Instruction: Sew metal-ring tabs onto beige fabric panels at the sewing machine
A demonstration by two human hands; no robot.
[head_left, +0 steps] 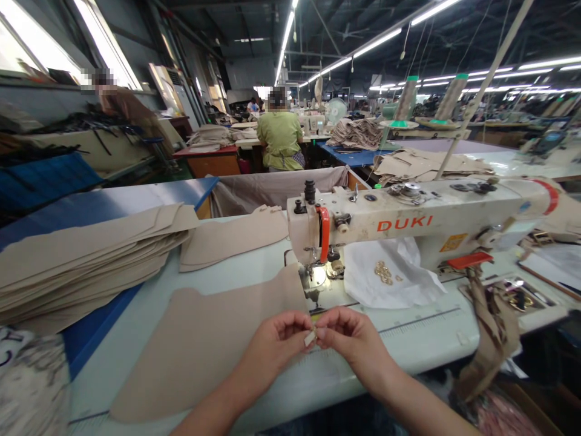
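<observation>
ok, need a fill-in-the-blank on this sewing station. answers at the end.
1. The orange lettering on the sewing machine reads ____.
2. The gold-coloured rings lie on a sheet that is ____ in colour.
3. A small pale tab shows between the left hand and the ____ hand.
4. The tall thread cones have ____ tops.

Answers: DUKI; white; right; green.

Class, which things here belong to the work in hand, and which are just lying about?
Likely in the job:
small pale piece, between left hand and right hand
sewing machine
flat beige panel
golden rings

Probably just lying about:
patterned bundle, lower left
fabric heap on blue table
</observation>
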